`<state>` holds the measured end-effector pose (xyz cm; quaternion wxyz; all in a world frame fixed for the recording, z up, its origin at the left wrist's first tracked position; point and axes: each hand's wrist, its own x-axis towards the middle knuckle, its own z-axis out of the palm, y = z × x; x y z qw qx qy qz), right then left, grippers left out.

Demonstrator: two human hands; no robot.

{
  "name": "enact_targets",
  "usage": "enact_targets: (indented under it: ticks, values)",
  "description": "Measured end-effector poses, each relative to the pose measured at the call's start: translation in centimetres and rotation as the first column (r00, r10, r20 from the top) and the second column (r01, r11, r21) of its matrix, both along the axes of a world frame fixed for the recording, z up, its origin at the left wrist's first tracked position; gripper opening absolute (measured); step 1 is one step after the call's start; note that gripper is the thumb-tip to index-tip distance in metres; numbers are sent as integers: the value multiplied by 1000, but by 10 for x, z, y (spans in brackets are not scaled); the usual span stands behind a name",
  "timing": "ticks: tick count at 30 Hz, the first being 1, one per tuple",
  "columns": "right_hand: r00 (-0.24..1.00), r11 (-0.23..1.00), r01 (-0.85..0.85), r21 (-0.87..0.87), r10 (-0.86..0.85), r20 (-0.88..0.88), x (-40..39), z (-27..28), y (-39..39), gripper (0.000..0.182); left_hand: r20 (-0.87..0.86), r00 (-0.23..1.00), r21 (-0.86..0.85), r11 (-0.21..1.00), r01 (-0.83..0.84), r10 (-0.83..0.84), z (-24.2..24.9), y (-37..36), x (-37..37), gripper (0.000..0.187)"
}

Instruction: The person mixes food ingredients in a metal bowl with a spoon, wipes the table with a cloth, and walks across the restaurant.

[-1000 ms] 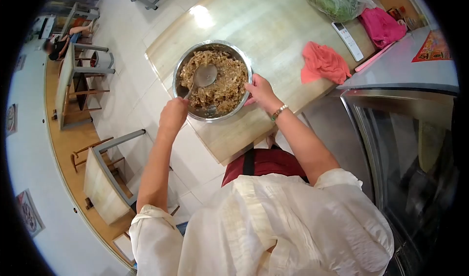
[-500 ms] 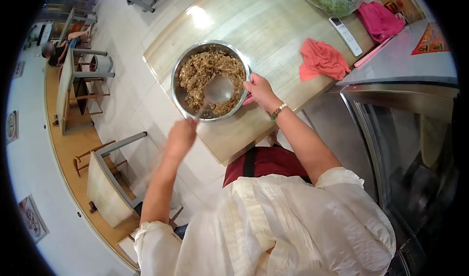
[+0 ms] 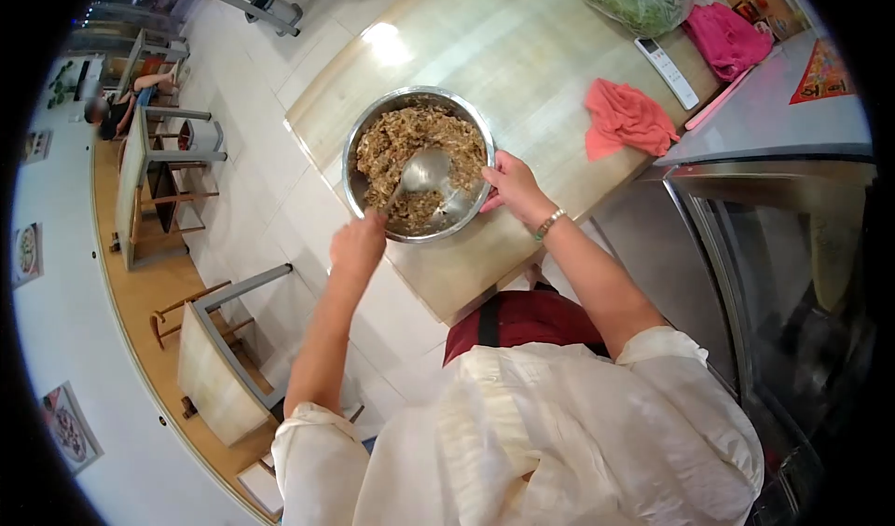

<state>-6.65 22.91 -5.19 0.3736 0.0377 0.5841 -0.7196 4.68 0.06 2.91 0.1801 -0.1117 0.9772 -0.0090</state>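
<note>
A round steel mixing bowl (image 3: 349,174) sits near the corner of the table, filled with a brown, chunky minced mixture (image 3: 392,144). My left hand (image 3: 359,245) is closed around the handle of a large metal spoon (image 3: 426,170) at the bowl's near left rim. The spoon's rounded head rests in the mixture, and its handle is mostly hidden by my fingers. On the right side, my right hand (image 3: 515,187) grips the bowl's rim, thumb on top and fingers underneath. Bare metal shows inside the bowl at the lower right.
On the pale table (image 3: 522,69) lie a coral cloth (image 3: 626,121), a white remote control (image 3: 666,72), a bag of greens (image 3: 639,0) and a pink bundle (image 3: 727,40). A glass-fronted metal cabinet (image 3: 774,274) stands at right. Another person (image 3: 117,102) sits far left.
My left hand has moved closer to the bowl's rim, and the spoon head has shifted away from me through the mixture. More bare metal shows at the lower right. The right hand keeps its grip.
</note>
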Motion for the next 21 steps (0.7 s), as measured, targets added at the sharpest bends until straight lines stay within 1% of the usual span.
enact_targets:
  ticks: [2, 4, 6, 7, 8, 10, 11, 13, 14, 15, 16, 17, 18, 19, 20, 21]
  values:
    - [998, 999, 24, 34, -26, 52, 3, 4, 0, 12, -12, 992, -86, 989, 122, -124, 13, -12, -22, 24]
    - [999, 998, 17, 65, -19, 31, 12, 8, -4, 12, -118, 943, -173, 942, 289, -311, 29, -23, -36, 17]
    - [991, 995, 63, 75, -71, 117, 28, 20, -8, 13, -80, 894, -332, 857, 393, -441, 41, -31, -62, 14]
    - [988, 995, 70, 77, -80, 133, 34, 14, -7, 13, -69, 892, -355, 847, 396, -446, 45, -31, -76, 18]
    - [988, 993, 85, 78, -94, 123, 38, 6, -6, 13, -25, 879, -376, 819, 433, -476, 42, -36, -89, 20]
    - [985, 991, 112, 70, -120, 123, 41, 0, -10, 12, 23, 900, -354, 839, 414, -435, 25, -60, -100, 15]
    - [986, 991, 106, 88, -116, 121, 40, 2, -9, 12, 36, 894, -357, 830, 429, -446, 18, -72, -92, 15]
    - [983, 988, 115, 99, -127, 133, 44, 1, -8, 12, 83, 943, -233, 914, 332, -321, 4, -89, -49, 11]
    - [985, 989, 130, 73, -138, 105, 45, -1, -9, 12, 78, 986, -133, 978, 160, -151, -3, -84, -21, 11]
    - [985, 988, 148, 48, -151, 78, 45, -1, -10, 12, 40, 996, -32, 996, 79, -77, -3, -72, 10, 14]
    - [983, 986, 160, 42, -163, 86, 46, -2, -10, 12, 85, 996, 50, 998, -39, 35, -13, -65, 34, 15]
    - [985, 988, 152, 30, -154, 79, 46, -1, -10, 12, 118, 989, 229, 967, -115, 89, -18, -55, 49, 13]
    - [987, 989, 145, 19, -146, 66, 46, 0, -10, 13, -95, 989, 364, 921, 138, -111, -31, -50, 65, 14]
    - [993, 994, 102, 46, -104, 53, 45, 2, -8, 13, 410, 805, 385, 719, -578, 428, 20, 11, 34, 14]
    - [993, 993, 106, 48, -108, 48, 46, 1, -7, 13, 547, 620, 400, 476, -784, 562, 20, 28, 28, 24]
    - [991, 993, 120, 4, -120, 62, 47, -1, -8, 12, 598, 582, 466, 352, -812, 551, 15, 40, 22, 24]
